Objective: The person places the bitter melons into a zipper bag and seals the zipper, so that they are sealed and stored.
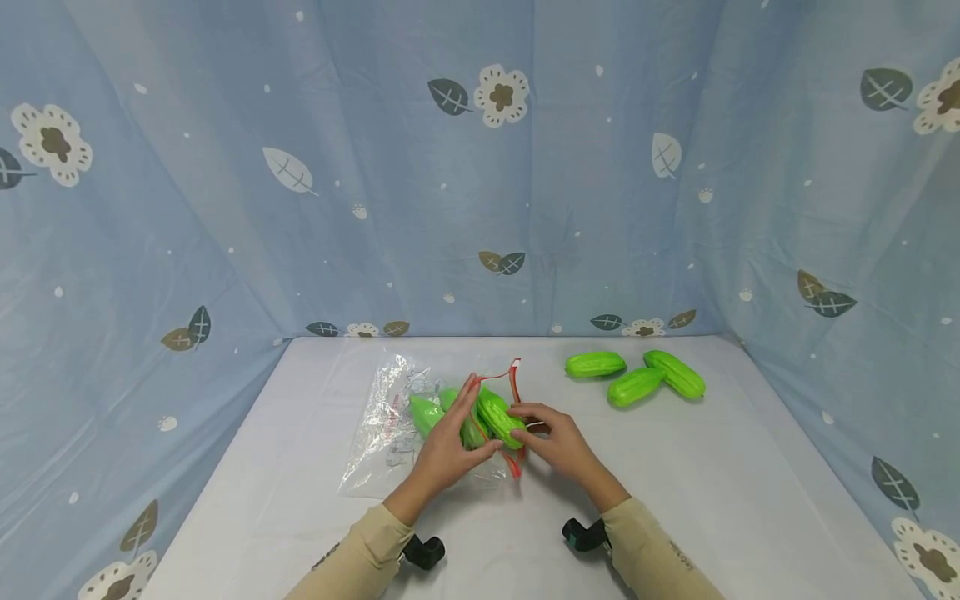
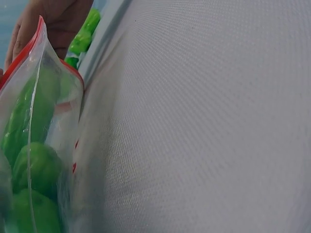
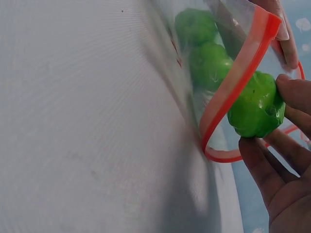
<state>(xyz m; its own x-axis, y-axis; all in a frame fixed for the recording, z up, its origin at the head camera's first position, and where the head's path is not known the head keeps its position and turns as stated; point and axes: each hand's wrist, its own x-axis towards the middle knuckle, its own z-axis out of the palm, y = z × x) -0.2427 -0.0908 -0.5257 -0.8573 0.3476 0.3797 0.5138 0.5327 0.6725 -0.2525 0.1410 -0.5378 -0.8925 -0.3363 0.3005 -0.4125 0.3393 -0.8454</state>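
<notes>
My right hand (image 1: 553,435) pinches the near end of a bright green ridged gourd (image 3: 256,107) between thumb and fingers. That gourd lies partly inside the mouth of a clear zip bag (image 1: 378,450) with a red seal strip (image 3: 238,80). Along the bag's mouth, my left hand (image 1: 447,450) has its fingers straight and its thumb spread apart, touching the bag near the red strip. Further in, more green gourds (image 2: 36,167) rest inside the clear plastic. The left palm hides part of them in the head view.
Three more green gourds lie at the back right of the white table (image 1: 750,500): one alone (image 1: 595,364), and a pair, one (image 1: 634,387) touching the other (image 1: 677,374). A blue patterned curtain (image 1: 585,167) hangs behind and along both sides.
</notes>
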